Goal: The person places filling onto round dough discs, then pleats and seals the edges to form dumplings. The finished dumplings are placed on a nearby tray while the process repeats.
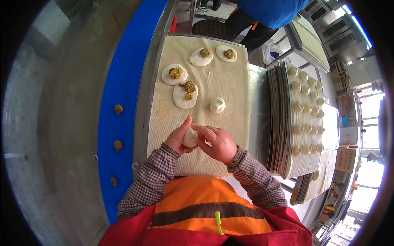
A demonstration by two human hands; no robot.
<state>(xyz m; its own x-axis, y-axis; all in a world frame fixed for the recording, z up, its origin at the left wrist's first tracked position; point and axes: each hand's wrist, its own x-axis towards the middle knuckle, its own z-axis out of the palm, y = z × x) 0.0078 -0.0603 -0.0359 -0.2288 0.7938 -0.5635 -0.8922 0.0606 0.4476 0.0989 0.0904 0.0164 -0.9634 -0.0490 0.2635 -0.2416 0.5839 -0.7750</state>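
Note:
My left hand (179,137) cups a filled dough bun (190,138) above the cloth-covered work surface (227,135). At the bun's upper edge, my right hand (218,142) pinches the dough with thumb and forefinger. Beyond my hands lies a closed, pleated bun (217,105). Several flat dough rounds topped with brownish filling rest on the cloth: one (185,96) nearest my hands, with its filling spread out, another (174,74) touching or almost touching it, and others (200,57) (226,53) at the far end.
On the left runs a blue conveyor belt (123,77) with lumps of filling (118,109). Stacked cloth-lined trays (303,166) stand at the right, the top one bearing rows of buns (298,106). A person in blue (271,12) stands beyond the far edge, near a round stool (212,29).

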